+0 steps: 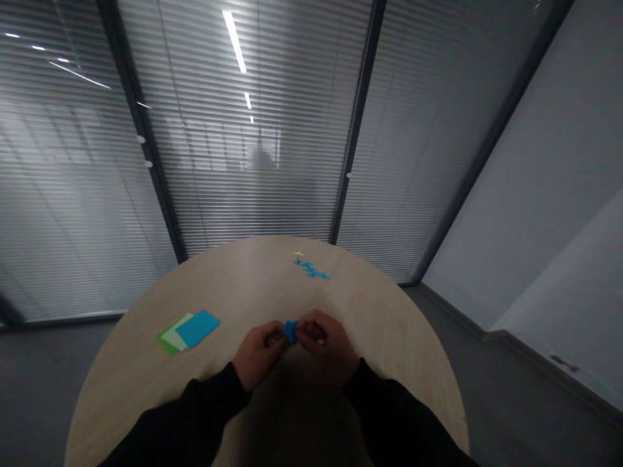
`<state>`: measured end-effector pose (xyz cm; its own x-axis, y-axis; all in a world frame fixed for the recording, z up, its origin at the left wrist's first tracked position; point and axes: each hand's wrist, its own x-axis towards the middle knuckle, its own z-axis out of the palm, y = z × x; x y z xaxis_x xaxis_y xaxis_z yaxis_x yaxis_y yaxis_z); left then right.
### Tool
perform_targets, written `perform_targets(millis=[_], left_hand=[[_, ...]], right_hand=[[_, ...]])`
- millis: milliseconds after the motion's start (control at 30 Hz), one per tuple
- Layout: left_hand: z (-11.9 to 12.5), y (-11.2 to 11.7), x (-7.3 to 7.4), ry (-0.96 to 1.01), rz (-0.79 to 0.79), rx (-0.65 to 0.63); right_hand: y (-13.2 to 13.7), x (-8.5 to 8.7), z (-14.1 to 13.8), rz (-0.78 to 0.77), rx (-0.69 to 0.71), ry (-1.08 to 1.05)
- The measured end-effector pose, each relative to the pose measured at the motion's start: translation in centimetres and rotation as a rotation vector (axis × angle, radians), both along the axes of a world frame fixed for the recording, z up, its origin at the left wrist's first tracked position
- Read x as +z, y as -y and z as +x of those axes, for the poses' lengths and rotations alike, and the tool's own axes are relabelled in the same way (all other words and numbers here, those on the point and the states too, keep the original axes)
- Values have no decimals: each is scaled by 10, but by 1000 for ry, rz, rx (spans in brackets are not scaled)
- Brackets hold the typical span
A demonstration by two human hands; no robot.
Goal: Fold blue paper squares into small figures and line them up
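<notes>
One blue paper (290,331), long axis unclear

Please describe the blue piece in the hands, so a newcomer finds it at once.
Find the pale rounded table, then the two dark sleeves over it. Between the left hand and right hand is the small blue piece; unlike the blue sheet and the blue shapes beyond, it alone is held.

Pale tan table (248,285) with fine wood grain. At ten o'clock, paper sheets (197,329) in blue, pale green and bright green. At one o'clock, folded papers (309,269), bright blue (the farthest one (298,253), yellow). Centre, a deeper-blue paper (290,331). Black sleeves (182,421) at six; grey striped blinds (292,71) at twelve.
</notes>
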<state>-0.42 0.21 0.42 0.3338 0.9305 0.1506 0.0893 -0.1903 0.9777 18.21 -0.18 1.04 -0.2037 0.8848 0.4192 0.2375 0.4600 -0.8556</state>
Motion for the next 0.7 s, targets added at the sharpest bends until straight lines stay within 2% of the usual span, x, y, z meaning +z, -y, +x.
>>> perform_targets(millis=[100, 233, 467, 700], left_hand=[[-1, 1, 1, -86, 84, 44], [-2, 1, 0, -205, 202, 80], [-3, 0, -5, -348, 286, 90], [-3, -1, -1, -259, 277, 143]], right_hand=[[-1, 0, 2, 174, 3, 119], [-3, -4, 3, 277, 39, 174], [-4, -8, 4, 319, 28, 250], [-4, -3, 7, 376, -25, 282]])
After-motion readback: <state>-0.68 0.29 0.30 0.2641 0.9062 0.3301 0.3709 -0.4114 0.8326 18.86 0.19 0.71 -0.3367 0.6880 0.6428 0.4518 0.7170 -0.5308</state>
